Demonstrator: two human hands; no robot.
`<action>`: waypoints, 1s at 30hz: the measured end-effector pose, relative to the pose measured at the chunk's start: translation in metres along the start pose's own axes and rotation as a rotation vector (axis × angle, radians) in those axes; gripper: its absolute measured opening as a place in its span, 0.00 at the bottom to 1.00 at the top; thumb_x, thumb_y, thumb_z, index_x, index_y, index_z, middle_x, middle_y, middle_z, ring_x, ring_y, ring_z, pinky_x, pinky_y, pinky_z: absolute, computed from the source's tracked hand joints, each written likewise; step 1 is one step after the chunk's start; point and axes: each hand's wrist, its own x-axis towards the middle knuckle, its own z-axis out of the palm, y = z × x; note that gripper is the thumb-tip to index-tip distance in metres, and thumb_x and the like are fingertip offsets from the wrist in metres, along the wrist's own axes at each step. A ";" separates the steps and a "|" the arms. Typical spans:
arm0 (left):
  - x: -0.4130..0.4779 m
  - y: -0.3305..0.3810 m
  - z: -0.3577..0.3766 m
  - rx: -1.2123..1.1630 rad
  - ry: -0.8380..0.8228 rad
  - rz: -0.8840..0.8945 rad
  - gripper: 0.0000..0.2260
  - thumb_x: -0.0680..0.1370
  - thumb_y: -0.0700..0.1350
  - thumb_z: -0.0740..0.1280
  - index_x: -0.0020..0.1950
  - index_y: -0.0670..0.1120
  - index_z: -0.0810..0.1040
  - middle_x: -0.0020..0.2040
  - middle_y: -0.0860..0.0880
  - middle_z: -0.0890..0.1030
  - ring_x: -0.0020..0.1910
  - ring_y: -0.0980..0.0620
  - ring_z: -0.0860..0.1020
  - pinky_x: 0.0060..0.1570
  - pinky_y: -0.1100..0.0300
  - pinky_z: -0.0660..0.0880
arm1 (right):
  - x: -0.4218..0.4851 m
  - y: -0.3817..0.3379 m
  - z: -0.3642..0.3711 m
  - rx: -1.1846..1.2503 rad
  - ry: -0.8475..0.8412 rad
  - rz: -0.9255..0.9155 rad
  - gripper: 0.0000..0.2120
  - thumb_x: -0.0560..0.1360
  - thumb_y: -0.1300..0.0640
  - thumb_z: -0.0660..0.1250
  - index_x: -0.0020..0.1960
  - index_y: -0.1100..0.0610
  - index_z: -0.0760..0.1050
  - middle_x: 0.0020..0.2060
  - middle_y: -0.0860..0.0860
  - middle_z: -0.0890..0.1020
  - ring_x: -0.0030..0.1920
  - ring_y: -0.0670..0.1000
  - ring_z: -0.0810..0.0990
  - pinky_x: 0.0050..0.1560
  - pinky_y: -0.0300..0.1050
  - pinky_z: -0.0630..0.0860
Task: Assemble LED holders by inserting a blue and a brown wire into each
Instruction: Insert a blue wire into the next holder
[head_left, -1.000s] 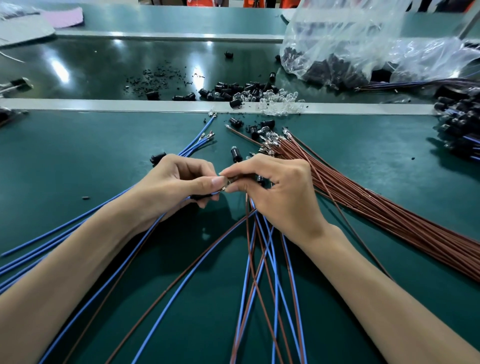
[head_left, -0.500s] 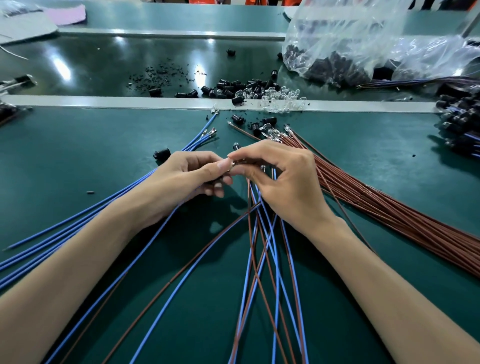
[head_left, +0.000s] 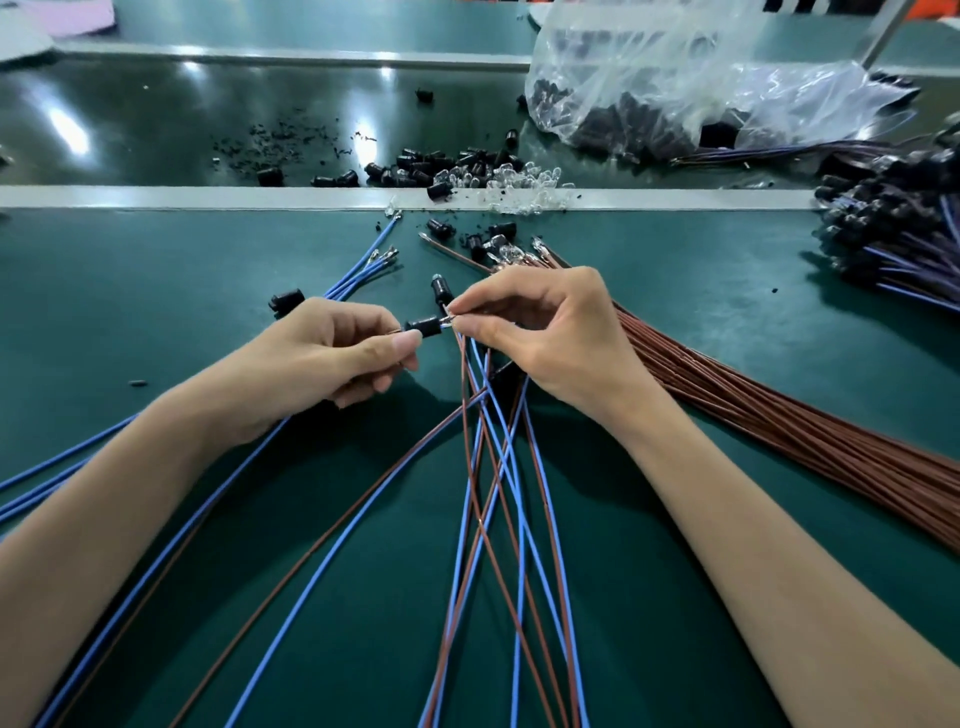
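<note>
My left hand (head_left: 332, 358) pinches a small black LED holder (head_left: 423, 326) between thumb and forefinger. My right hand (head_left: 540, 332) pinches wire ends at the holder's right end; a brown wire (head_left: 470, 441) and a blue wire (head_left: 498, 415) hang down from its fingers. Wired holders' blue and brown wires (head_left: 519, 545) fan toward me between my forearms. Loose blue wires (head_left: 363, 270) lie to the left, and a thick bundle of brown wires (head_left: 779, 426) lies to the right.
Loose black holders and clear LEDs (head_left: 467, 174) are heaped by the grey rail (head_left: 156, 197). One black holder (head_left: 285, 301) lies beside my left hand. A plastic bag of parts (head_left: 675, 83) sits far right. Finished assemblies (head_left: 893, 234) pile at the right edge.
Both hands have moved away from me and drawn slightly apart, so the black holder now shows between them. The wires below my right hand have shifted with it.
</note>
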 end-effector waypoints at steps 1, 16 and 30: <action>0.000 0.000 0.000 0.018 -0.016 0.006 0.11 0.72 0.51 0.65 0.38 0.44 0.79 0.27 0.51 0.73 0.23 0.58 0.66 0.23 0.73 0.62 | 0.000 0.000 0.000 0.002 -0.014 0.004 0.08 0.69 0.65 0.75 0.46 0.56 0.82 0.38 0.49 0.83 0.37 0.42 0.80 0.42 0.33 0.74; 0.000 -0.002 -0.002 0.006 -0.043 0.012 0.15 0.73 0.52 0.61 0.37 0.40 0.76 0.25 0.52 0.68 0.22 0.61 0.64 0.23 0.74 0.62 | -0.003 -0.003 0.006 0.027 -0.039 0.041 0.05 0.69 0.66 0.74 0.45 0.62 0.83 0.39 0.57 0.84 0.39 0.55 0.82 0.44 0.48 0.79; -0.001 -0.004 -0.005 0.003 -0.096 0.021 0.15 0.74 0.56 0.65 0.34 0.46 0.78 0.27 0.50 0.67 0.25 0.56 0.60 0.23 0.72 0.59 | -0.005 -0.007 0.010 0.088 -0.020 0.056 0.07 0.69 0.67 0.74 0.45 0.59 0.82 0.38 0.59 0.84 0.39 0.60 0.81 0.44 0.52 0.77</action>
